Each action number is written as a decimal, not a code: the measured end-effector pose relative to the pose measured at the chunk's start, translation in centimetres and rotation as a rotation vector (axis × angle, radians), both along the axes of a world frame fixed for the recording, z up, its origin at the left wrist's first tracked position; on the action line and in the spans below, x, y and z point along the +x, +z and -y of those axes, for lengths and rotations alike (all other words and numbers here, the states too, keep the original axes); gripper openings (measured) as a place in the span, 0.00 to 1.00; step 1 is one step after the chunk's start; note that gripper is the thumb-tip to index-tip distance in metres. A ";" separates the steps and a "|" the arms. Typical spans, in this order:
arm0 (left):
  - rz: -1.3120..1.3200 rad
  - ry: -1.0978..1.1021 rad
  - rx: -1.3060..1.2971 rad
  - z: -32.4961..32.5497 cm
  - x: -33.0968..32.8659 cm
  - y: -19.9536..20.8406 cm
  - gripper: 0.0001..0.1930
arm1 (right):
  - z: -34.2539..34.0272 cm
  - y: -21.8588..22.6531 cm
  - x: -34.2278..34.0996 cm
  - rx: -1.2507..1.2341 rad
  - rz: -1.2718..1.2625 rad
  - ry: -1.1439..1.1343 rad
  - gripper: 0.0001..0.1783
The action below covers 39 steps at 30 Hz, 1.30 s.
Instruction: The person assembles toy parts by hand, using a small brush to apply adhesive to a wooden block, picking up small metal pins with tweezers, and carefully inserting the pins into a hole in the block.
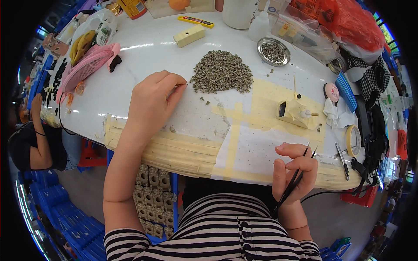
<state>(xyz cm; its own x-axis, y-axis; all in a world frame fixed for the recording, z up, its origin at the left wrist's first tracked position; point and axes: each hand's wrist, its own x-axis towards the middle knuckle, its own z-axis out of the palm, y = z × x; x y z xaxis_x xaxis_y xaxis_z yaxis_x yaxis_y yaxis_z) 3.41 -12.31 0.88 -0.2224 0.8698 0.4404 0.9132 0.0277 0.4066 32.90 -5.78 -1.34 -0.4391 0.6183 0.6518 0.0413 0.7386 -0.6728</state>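
A heap of small grey metal parts lies on the white table. At its left edge my left hand is closed, thumb and forefinger pinched together; whatever is between the fingertips is too small to name. My right hand is raised over the table's front edge and grips black tweezers, their tips apart and pointing up. Beneath and beside it, a white sheet with tiny dark specks is taped down. A taped block with a thin pin sticking out stands beyond the right hand.
A round metal dish holds more small parts. Farther back are a cream block, a yellow cutter and a squeeze bottle. A tape roll and pen-like tool lie right. Another person sits at far left.
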 end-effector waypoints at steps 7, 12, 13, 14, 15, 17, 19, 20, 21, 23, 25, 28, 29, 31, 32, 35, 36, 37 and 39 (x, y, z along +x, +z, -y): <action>0.401 -0.230 0.154 1.6 7.1 1.6 0.07 | -0.1 0.4 -0.2 -0.017 -0.012 0.035 0.15; 0.857 -0.308 0.113 1.4 9.6 1.2 0.09 | -0.1 1.4 -0.8 -0.006 0.024 0.074 0.17; 0.975 -0.312 0.100 1.3 10.0 1.0 0.09 | -0.1 1.7 -1.0 0.009 0.018 0.074 0.17; 1.089 -0.316 0.086 1.2 10.3 0.8 0.09 | -0.1 1.8 -1.2 0.024 0.009 0.074 0.17; 1.157 -0.319 0.076 1.2 10.5 0.6 0.09 | -0.1 1.9 -1.5 0.035 0.010 0.069 0.17; 1.292 -0.319 0.052 1.4 10.8 0.2 0.08 | -0.1 1.9 -1.9 0.052 0.010 0.062 0.18; 1.383 -0.327 0.040 1.8 10.9 -0.3 0.09 | -0.2 1.8 -2.3 0.072 -0.005 0.065 0.18; 1.428 -0.331 0.036 1.9 10.9 -0.4 0.10 | -0.2 1.8 -2.5 0.084 -0.013 0.068 0.18; 1.444 -0.344 0.033 2.0 10.8 -0.5 0.10 | -0.2 1.8 -2.7 0.085 -0.026 0.073 0.18; 1.477 -0.375 0.025 2.0 10.8 -0.6 0.10 | -0.2 1.6 -2.8 0.088 -0.049 0.083 0.18; 1.468 -0.377 0.016 1.9 10.9 -0.4 0.09 | -0.2 1.6 -2.8 0.076 -0.045 0.078 0.18; 1.414 -0.390 0.037 1.8 11.2 -0.5 0.09 | -0.2 1.8 -2.6 0.033 -0.040 0.082 0.18; 1.390 -0.398 0.050 1.7 11.2 -0.6 0.09 | -0.2 1.9 -2.5 0.015 -0.040 0.084 0.18; 1.349 -0.415 0.033 1.7 11.1 -0.5 0.09 | -0.3 2.0 -2.4 -0.036 -0.038 0.100 0.17; 1.328 -0.424 0.024 1.7 11.1 -0.4 0.09 | -0.3 2.0 -2.3 -0.061 -0.037 0.107 0.17; 1.311 -0.401 0.034 1.5 11.4 -0.2 0.10 | -0.4 1.8 -2.1 -0.181 -0.057 0.154 0.16; 1.319 -0.391 0.037 1.5 11.5 -0.1 0.10 | -0.4 1.8 -2.0 -0.206 -0.064 0.171 0.16; 1.328 -0.381 0.040 1.6 11.7 -0.1 0.10 | -0.5 1.8 -2.0 -0.230 -0.072 0.187 0.16; 1.297 -0.368 0.039 1.6 11.7 -0.1 0.09 | -0.5 1.8 -1.9 -0.264 -0.080 0.210 0.15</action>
<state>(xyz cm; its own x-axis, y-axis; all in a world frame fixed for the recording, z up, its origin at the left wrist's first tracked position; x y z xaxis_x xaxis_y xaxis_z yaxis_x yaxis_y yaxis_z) 15.12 -13.93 0.76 -0.2525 0.9604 0.1175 -0.1753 -0.1648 0.9706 30.96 -5.30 0.49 -0.5286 0.6719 0.5188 -0.1540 0.5251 -0.8370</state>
